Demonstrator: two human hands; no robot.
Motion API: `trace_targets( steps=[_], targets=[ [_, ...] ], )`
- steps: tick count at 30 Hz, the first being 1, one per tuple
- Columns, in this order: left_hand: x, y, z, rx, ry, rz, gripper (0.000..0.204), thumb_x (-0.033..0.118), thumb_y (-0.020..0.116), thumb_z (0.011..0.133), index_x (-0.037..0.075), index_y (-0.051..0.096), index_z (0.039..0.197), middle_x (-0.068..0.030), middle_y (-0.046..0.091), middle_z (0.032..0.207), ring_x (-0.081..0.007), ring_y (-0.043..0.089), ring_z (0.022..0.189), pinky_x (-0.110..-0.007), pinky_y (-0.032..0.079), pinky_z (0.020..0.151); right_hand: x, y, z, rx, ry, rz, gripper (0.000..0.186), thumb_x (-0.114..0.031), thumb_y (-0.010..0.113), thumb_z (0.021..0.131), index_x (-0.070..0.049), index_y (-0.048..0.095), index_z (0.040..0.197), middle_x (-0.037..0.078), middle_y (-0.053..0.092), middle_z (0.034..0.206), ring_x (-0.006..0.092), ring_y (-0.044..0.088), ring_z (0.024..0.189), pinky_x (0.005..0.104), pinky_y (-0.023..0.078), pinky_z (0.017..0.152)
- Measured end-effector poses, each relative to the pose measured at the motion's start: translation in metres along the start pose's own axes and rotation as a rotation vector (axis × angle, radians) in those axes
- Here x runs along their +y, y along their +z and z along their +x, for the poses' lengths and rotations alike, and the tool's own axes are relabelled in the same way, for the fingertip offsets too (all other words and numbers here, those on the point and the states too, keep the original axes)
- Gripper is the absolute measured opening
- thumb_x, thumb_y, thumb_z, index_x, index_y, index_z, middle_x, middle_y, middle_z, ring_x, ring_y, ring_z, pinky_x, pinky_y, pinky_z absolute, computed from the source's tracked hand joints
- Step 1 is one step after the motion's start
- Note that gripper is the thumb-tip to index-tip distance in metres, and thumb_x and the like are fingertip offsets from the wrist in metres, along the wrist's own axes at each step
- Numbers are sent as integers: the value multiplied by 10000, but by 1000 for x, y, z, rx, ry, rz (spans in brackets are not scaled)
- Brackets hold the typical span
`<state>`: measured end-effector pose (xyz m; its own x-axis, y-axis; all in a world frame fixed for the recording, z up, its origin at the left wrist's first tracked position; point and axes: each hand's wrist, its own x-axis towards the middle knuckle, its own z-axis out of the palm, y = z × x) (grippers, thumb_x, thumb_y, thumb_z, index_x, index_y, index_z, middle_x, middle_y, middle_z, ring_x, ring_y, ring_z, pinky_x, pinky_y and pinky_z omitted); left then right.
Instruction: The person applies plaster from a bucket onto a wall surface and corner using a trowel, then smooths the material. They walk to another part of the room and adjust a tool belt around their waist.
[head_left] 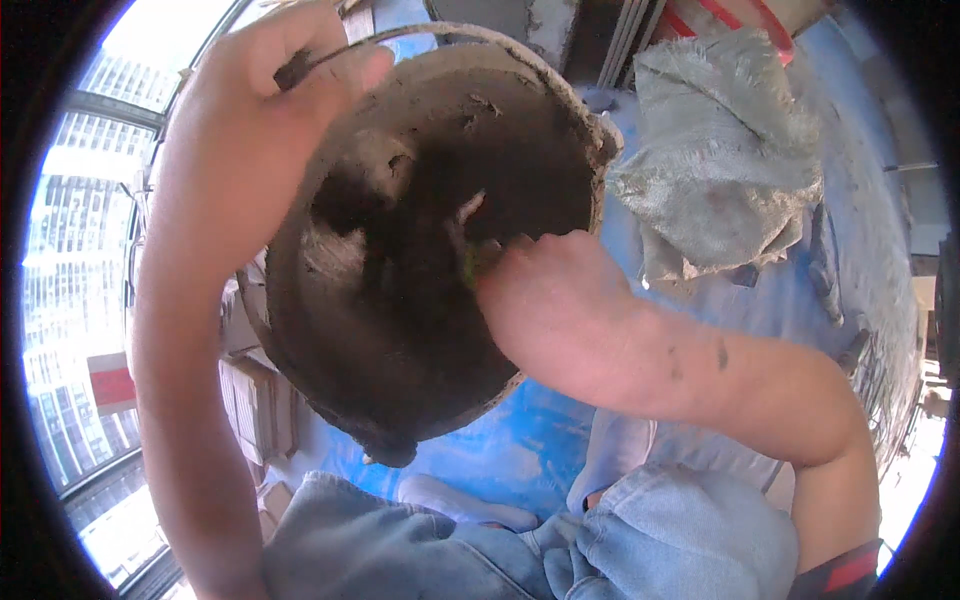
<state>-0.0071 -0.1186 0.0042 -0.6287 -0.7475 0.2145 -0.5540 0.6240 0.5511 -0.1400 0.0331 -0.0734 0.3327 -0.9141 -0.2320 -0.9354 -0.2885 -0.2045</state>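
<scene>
A mortar-caked bucket (pixel 480 55) is tilted so that its dark inside faces me, with wet grey mortar (pixel 370 165) on its wall. My left hand (pixel 300 70) grips the bucket at its upper left rim, and the wire handle crosses over that hand. Over the bucket's mouth, my right hand (pixel 550 300) is closed round a small tool (pixel 468 255) with a bit of green at the grip. Its far end lies in the shadow, so its kind cannot be made out. Dark smudges mark my right forearm.
A crumpled, dusty woven sack (pixel 725 160) lies to the right of the bucket. Blue, dust-smeared sheeting (pixel 510 440) covers the floor around my feet. Stacked tiles or boards (pixel 255 405) stand at the left, beside a bright window (pixel 85 260). A red curved object (pixel 770 25) shows at the back right.
</scene>
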Motion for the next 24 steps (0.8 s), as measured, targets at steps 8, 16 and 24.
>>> trace_targets(
  steps=[8,16,24],
  targets=[
    [17,1,6,-40,3,169,323,283,631,868,42,467,728,8,380,685,-95,362,688,-256,328,662,-21,84,-10,267,72,-209,407,-122,586,752,48,588,1121,108,640,817,209,647,641,329,497,479],
    [-4,-11,16,-9,-90,110,340,296,648,860,14,509,733,-11,391,609,-108,365,596,-283,345,583,54,12,11,-112,281,732,358,-284,662,766,24,648,949,219,656,770,332,666,757,418,524,692],
    [14,-1,20,-13,71,61,321,269,670,836,-4,521,757,-67,423,630,-154,389,606,-313,370,604,13,-74,8,228,137,159,134,-117,604,712,-34,701,751,203,681,773,284,700,771,392,554,613]
  ],
)
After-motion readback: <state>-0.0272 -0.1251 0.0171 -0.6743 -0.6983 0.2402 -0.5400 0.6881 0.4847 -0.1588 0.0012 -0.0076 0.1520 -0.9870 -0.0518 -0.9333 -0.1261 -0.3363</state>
